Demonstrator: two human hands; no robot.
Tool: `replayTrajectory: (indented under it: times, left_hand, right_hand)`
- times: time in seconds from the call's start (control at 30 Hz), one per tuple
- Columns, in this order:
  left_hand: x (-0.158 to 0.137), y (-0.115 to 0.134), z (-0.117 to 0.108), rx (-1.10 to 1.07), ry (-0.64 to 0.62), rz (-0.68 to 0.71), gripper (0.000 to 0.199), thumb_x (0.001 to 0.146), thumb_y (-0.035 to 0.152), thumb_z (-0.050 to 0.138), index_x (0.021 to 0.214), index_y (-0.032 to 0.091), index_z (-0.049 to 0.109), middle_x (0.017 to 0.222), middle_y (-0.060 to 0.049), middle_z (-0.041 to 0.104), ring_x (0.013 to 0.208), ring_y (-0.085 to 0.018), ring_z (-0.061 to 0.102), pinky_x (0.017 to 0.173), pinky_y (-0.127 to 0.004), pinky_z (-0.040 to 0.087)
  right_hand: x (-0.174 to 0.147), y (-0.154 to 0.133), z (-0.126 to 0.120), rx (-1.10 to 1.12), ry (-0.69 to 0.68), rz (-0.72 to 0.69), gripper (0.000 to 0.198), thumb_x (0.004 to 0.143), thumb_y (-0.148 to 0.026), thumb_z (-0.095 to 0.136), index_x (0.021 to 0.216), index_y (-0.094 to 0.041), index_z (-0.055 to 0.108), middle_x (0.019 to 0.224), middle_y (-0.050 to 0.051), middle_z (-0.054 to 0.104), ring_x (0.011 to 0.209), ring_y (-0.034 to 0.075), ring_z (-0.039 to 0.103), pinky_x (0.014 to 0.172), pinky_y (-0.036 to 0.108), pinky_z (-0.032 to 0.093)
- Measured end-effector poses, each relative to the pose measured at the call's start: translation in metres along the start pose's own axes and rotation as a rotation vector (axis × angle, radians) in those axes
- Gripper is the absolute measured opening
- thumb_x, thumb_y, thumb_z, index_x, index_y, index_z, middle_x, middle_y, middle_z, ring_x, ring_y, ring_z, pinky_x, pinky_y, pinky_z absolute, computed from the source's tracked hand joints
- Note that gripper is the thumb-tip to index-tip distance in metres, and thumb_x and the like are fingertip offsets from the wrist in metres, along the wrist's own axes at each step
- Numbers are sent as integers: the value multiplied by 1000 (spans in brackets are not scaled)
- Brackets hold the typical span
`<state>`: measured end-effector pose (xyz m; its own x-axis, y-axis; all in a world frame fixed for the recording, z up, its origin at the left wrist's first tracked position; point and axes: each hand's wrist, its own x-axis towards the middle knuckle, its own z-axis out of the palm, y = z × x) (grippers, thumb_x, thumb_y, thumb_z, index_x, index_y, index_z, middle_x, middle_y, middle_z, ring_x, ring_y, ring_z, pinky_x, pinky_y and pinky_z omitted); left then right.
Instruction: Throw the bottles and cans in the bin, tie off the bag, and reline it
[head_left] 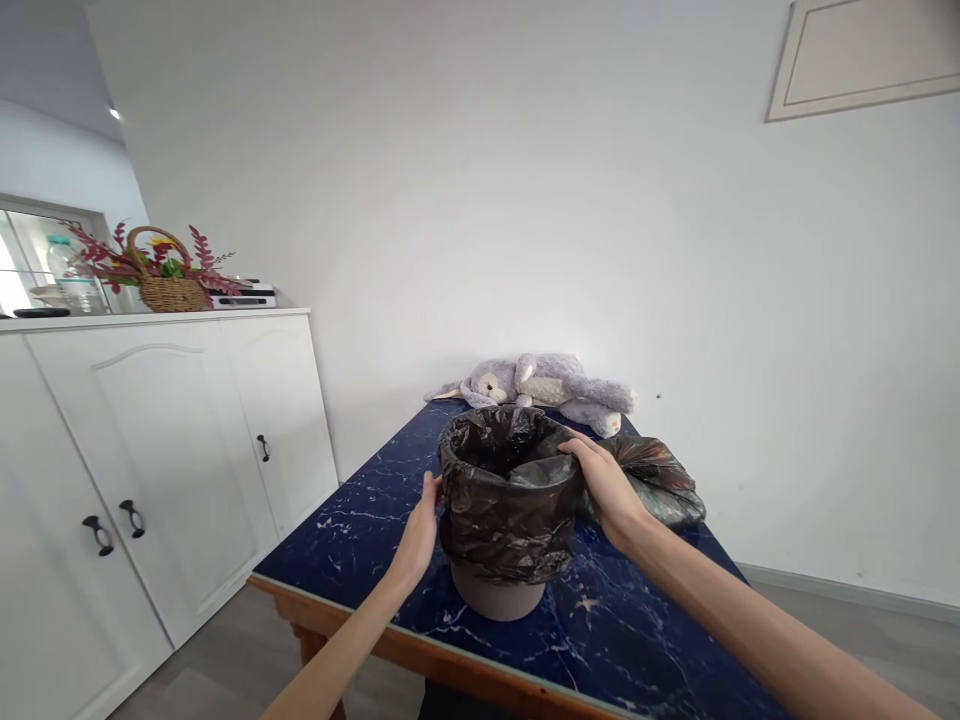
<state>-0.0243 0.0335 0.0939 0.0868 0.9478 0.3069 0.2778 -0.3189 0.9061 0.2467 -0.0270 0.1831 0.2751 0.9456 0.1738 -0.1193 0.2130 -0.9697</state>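
A round greyish-brown trash bin (498, 600) stands upright near the front of the table. A black garbage bag (510, 525) lines it, with its crinkled edge folded down over the outside and its mouth open at the top. My left hand (420, 530) is at the bin's left side, thumb up, fingers curled against the bag and partly hidden behind it. At the right of the rim, my right hand (600, 480) grips the bag, thumb over the edge. Just beyond that hand lies a filled, gathered dark plastic bag (667, 485), partly covered by my hand and the bin.
The blue marble-patterned table (360, 510) has a wooden frame. A grey plush rabbit (547, 385) lies along its far end against the white wall. At left stands a white cabinet (180, 450) bearing a flower basket (172, 292) and a plastic bottle (75, 275).
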Motion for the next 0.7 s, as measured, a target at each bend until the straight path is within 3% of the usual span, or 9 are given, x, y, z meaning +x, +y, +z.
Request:
replayTrajectory:
  times: [0.13,0.27,0.43,0.7]
  left_hand:
    - [0,-34,-18,-45,61,-70,78,103,76,24,134,19,68,148,-15,65,143,-32,57,123,-48,41]
    - [-2,-63,-34,146,76,-75,67,100,74,36,120,21,73,137,-14,72,137,-33,61,121,-49,41]
    - [-5,-61,-35,162,45,-51,59,100,65,38,108,23,78,130,-10,76,133,-32,64,121,-47,41]
    - [-12,-53,-36,203,69,-51,54,100,61,39,104,25,79,125,-7,78,129,-33,66,117,-47,43]
  right_hand:
    - [4,-8,-6,-51,62,-33,67,76,-32,60,143,-31,64,142,-1,69,132,29,61,106,39,51]
    - [1,-14,-9,-84,32,-115,70,77,-28,57,147,-31,60,158,0,57,144,29,51,114,44,48]
    - [-6,-22,-24,-76,61,-212,60,71,-23,58,130,-30,69,152,1,62,138,31,55,107,47,54]
    - [-28,-36,-75,-86,214,-155,53,68,-23,62,120,-30,71,140,4,70,126,30,66,89,40,60]
